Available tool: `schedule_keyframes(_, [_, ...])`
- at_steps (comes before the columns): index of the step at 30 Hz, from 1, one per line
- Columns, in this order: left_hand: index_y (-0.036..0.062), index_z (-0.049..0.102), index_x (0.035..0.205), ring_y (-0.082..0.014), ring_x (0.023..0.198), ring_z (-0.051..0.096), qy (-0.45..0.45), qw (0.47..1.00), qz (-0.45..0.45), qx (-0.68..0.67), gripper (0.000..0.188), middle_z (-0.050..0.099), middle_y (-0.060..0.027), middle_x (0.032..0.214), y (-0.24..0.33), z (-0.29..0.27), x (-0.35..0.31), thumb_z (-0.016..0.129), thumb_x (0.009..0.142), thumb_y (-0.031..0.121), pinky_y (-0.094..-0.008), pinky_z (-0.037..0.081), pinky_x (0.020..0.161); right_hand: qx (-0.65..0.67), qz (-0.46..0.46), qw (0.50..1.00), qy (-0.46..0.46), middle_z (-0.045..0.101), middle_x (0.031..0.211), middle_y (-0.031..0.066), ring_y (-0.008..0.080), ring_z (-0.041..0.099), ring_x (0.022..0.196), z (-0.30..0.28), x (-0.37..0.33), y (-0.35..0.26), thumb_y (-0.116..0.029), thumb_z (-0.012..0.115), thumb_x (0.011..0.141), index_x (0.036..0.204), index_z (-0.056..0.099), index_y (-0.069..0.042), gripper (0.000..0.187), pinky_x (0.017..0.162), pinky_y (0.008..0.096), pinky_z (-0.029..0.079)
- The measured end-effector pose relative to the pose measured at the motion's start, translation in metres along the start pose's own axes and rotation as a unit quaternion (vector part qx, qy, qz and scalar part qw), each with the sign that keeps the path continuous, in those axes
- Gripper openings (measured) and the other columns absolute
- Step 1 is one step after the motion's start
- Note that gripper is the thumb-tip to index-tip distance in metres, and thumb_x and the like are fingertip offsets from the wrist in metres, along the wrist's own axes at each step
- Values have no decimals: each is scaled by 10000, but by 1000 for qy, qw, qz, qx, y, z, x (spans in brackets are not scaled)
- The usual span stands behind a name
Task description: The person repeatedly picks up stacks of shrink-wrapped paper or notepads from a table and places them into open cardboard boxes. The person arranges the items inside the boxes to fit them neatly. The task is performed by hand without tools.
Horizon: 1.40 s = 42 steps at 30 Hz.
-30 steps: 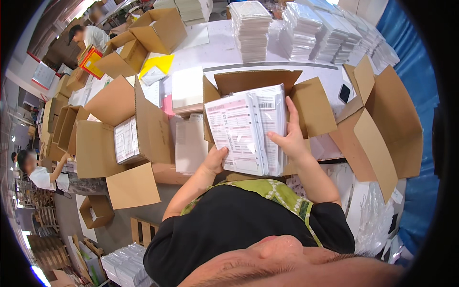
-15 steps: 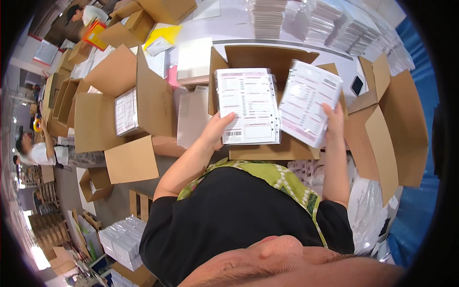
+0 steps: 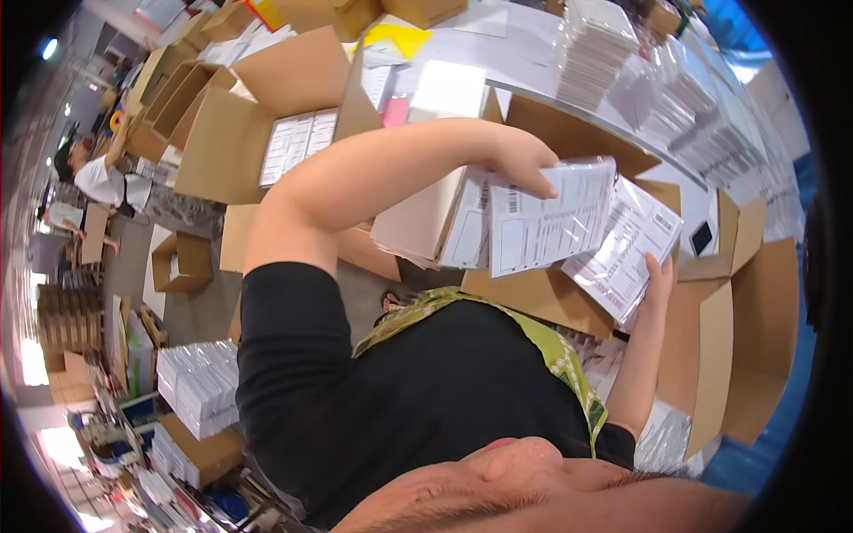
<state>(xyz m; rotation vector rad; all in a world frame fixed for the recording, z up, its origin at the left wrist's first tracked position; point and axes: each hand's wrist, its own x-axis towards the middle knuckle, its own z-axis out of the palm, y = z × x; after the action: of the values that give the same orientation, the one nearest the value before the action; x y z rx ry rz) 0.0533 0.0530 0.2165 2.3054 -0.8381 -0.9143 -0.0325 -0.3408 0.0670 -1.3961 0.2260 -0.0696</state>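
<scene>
My left hand (image 3: pixel 526 166) grips the upper edge of a clear-wrapped pack of printed sheets (image 3: pixel 555 222), thumb on its face; the arm bends up and across to it. Another similar pack (image 3: pixel 467 222) shows just left of it, partly covered. My right hand (image 3: pixel 656 286) holds a second wrapped pack of printed sheets (image 3: pixel 633 235) by its lower right side, tilted; its left edge is overlapped by the left-hand pack. Both packs are over an open cardboard box (image 3: pixel 546 295), whose inside they mostly hide.
To the left, an open carton (image 3: pixel 218 147) holds printed packs. Another open carton (image 3: pixel 764 329) stands at right, near a phone (image 3: pixel 702 236). Wrapped stacks (image 3: pixel 597 53) line the table's back beyond a yellow sheet (image 3: pixel 397 40). Another person (image 3: pixel 111 182) is at far left.
My left arm has swung up, elbow raised, and the pack in that hand has turned and shifted to the right, overlapping the right-hand pack. The whole view has also shifted and turned.
</scene>
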Motion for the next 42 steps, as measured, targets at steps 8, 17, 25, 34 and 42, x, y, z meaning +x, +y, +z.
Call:
schedule_keyframes(8, [172, 618, 1224, -288, 1017, 624, -235, 912, 146, 304, 445, 667, -117, 1096, 80, -33, 3, 706, 806, 296, -412, 470, 865, -5, -23, 996, -90, 557, 1249, 159, 238, 563, 1130, 42, 18, -16, -60, 656, 833, 1350, 395, 31, 587, 968, 368, 459])
schedule_keyframes(17, [193, 637, 1169, -296, 997, 624, -184, 866, 153, 440, 419, 664, -66, 1090, 127, 9, 26, 726, 760, 212, -466, 487, 820, 102, 11, 946, -306, 607, 1138, 83, 160, 618, 1016, 134, -23, -6, -146, 707, 811, 1286, 447, -39, 552, 809, 309, 531])
schedule_keyframes(25, [149, 469, 1349, -315, 1312, 399, 393, 871, 158, 248, 727, 492, -98, 1339, 12, 54, -11, 793, 705, 235, -429, 319, 1095, 211, 146, 941, -222, 561, 1274, 111, 194, 595, 1118, 134, -58, 61, -177, 657, 872, 1392, 377, -59, 602, 900, 347, 524])
schedule_keyframes(34, [-5, 92, 1500, -310, 1419, 235, 496, 839, 117, -190, 1027, 226, -216, 1514, -30, 164, -46, 760, 732, 135, -410, 197, 1154, 226, 123, 930, -263, 534, 1311, 114, 220, 562, 1174, 140, -62, 61, -198, 668, 850, 1427, 323, -69, 685, 936, 364, 504])
schedule_keyframes(42, [-46, 45, 1490, -276, 1422, 166, 440, 763, 78, -466, 1037, 149, -196, 1530, -61, 229, -38, 733, 818, 342, -410, 182, 1149, 157, 128, 952, -229, 588, 1229, 121, 237, 602, 1103, 132, -72, 67, -165, 685, 811, 1340, 447, -70, 589, 881, 375, 540])
